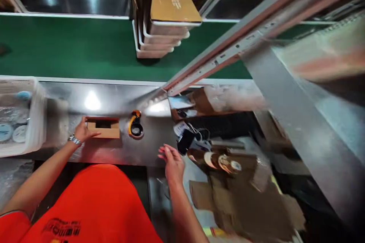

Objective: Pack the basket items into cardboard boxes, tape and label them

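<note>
Orange shirt (105,201) nearest; left hand (81,131) pinches the left end of a crosswise carton (110,133); right hand (174,165), fingers loosely curled, hovers well right.

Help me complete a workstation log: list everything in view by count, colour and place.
Green strip: 1, green, across the upper view
Tray stack: 1, white-rimmed, on the green strip
Post: 1, grey-red, upper right
Metal bench: 1, silver, below the green strip
Bin: 1, whitish, far left
Round-topped items: at least 3, white and blue, inside the bin
Carton: 1, brown, on the metal bench
Tape dispenser: 1, orange-black, right of the carton
Phone-like device: 1, black, right of the tape dispenser
Roll-like items: several, brown and white, right of the phone-like device
Flattened cardboard: several, brown, lower right
Blurred clutter: count unclear, mixed, right side
Shirt: 1, red, bottom
Watch: 1, silver, left wrist
Left hand: 1, bare, on the carton
Right hand: 1, bare, near the phone-like device
</note>
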The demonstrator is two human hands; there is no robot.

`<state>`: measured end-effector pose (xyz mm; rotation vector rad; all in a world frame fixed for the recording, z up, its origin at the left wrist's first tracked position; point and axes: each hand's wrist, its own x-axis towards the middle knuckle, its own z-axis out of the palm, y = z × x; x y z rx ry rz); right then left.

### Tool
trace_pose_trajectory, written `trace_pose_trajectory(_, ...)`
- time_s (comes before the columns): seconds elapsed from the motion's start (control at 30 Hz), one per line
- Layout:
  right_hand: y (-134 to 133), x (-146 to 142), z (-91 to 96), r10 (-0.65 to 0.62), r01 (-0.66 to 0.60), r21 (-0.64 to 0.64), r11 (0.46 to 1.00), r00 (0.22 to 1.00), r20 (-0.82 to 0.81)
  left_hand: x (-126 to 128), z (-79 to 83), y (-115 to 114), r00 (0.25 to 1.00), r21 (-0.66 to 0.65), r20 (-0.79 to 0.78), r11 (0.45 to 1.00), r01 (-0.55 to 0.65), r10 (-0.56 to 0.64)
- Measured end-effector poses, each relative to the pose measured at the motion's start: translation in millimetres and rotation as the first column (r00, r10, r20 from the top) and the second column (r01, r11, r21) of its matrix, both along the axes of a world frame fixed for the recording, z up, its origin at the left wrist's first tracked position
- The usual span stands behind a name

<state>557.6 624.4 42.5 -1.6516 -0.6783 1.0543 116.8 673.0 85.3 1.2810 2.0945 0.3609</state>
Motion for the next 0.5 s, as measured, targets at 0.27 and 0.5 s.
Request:
trace_pose_trajectory(0.27, 112.5, -208.3, -0.9, 0.487, -0.489, -0.01, 0.872, 0.871, -0.069, -2.5, -20.3, -6.8, 0.997, 0.057, 0.067, 0.998, 0.027, -0.031)
trace_pose_trajectory(0.5, 94.6, -197.1, -26.3, 0.502, -0.51, 0.004, 0.86, 0.844, -0.19, -2.6, -36.6, -12.9, 0.99, 0.082, 0.138, 0.997, 0.009, -0.021)
